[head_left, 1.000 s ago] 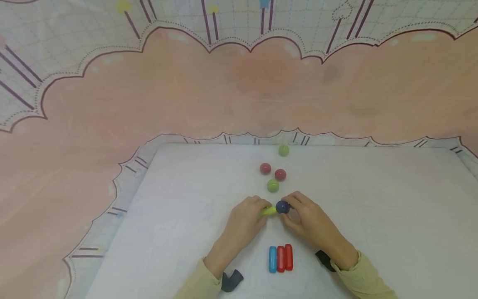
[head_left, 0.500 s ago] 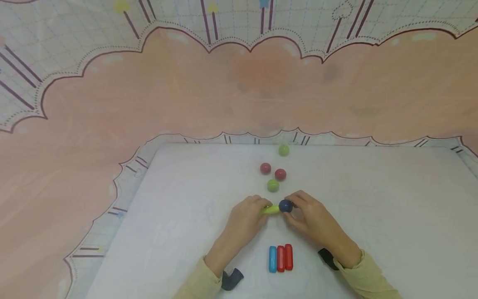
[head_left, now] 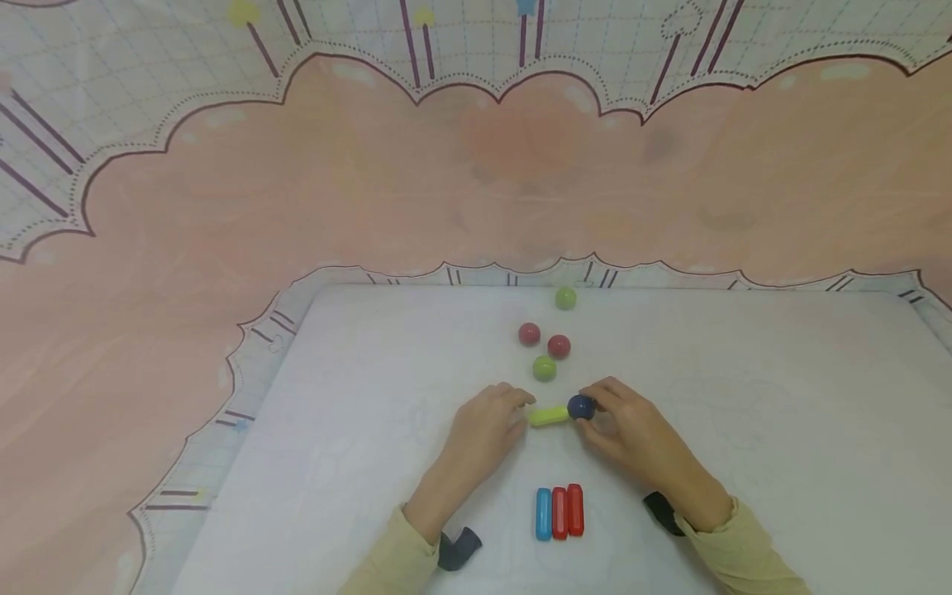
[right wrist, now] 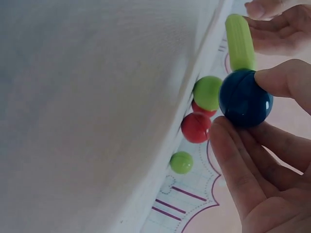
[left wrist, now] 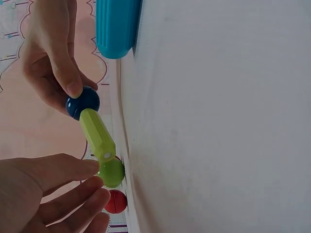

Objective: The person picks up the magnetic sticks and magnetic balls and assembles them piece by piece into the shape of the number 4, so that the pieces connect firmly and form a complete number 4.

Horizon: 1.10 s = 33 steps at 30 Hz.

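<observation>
Left hand [head_left: 483, 426] has just let go of green stick [head_left: 549, 416], fingers loosely apart beside its free end; right hand [head_left: 640, 430] pinches blue ball [head_left: 581, 406], stick attached, both between the hands over the surface [head_left: 357, 496]; join seems to hold unaided.

Dark-blue ball [right wrist: 246, 101] (lime-green rod [right wrist: 240, 43])

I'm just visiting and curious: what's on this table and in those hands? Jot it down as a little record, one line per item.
Right hand: grips the blue ball
Left hand: beside the yellow-green rod, not gripping it
Yellow-green rod: one end meets the blue ball
Loose balls: two green balls, two red balls
Loose rods: blue rod and two red rods, side by side
Surface: white tabletop
</observation>
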Tool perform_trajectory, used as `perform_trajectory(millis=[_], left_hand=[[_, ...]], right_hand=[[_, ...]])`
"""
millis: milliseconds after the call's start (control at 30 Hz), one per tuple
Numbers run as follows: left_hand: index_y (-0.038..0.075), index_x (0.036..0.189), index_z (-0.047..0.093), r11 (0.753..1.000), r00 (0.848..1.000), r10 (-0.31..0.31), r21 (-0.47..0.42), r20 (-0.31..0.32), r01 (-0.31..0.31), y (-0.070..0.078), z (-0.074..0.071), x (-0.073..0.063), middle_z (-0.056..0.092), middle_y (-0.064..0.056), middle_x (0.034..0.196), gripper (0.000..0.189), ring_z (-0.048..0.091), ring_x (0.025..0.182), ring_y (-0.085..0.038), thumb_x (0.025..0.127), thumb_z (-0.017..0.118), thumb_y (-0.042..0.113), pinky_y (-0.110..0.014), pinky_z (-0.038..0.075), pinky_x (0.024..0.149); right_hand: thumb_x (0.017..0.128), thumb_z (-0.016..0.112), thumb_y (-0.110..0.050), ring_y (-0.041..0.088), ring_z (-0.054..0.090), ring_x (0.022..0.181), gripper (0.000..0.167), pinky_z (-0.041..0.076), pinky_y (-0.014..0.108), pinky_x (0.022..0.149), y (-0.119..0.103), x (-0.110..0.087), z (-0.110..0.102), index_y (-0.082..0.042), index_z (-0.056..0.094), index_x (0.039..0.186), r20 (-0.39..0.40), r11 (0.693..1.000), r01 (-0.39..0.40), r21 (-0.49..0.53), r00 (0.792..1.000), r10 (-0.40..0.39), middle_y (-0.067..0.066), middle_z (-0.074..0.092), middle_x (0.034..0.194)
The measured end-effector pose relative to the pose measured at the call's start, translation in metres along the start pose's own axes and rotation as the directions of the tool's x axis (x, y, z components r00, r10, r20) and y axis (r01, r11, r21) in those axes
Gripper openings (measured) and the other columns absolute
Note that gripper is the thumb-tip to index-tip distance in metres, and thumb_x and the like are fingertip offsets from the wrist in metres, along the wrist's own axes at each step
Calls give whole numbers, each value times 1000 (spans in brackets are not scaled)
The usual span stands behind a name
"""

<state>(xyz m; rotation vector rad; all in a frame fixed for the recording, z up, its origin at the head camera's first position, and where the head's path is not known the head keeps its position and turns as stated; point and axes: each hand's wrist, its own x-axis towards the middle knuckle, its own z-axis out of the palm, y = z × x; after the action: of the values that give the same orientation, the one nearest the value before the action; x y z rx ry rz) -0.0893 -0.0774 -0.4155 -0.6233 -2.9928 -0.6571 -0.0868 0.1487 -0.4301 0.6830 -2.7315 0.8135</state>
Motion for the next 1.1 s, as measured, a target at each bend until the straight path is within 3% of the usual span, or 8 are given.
perform_trajectory(millis=[633, 967, 1100], left_hand=[[18, 123, 65, 1000, 1000, -7, 9, -22, 7, -11, -2, 25, 68, 0, 116, 35, 64, 105, -14, 89, 75, 21, -29, 54, 92], [16, 124, 64, 1000, 999, -11, -17, -33, 10, -11, -5, 39, 67, -1, 114, 35, 62, 99, -14, 91, 74, 20, -29, 54, 89], [15, 124, 64, 999, 999, -14, -35, -35, 13, -11, -4, 43, 66, -1, 116, 34, 62, 104, -14, 91, 73, 20, -29, 53, 92]], right_hand=[[78, 81, -6, 16, 65, 85, 30, 60, 36, 79, 8, -5, -2, 0, 68, 105, 59, 995, -94, 10, 994, 94, 8, 66, 99], [81, 80, -11, 17, 64, 86, 31, 59, 41, 83, 8, -2, -6, 1, 71, 108, 142, 986, -166, -13, 976, 166, 8, 67, 99], [83, 79, -13, 18, 64, 87, 31, 58, 41, 83, 9, 0, -10, 1, 71, 110, 185, 982, -191, 10, 965, 186, 8, 67, 99]])
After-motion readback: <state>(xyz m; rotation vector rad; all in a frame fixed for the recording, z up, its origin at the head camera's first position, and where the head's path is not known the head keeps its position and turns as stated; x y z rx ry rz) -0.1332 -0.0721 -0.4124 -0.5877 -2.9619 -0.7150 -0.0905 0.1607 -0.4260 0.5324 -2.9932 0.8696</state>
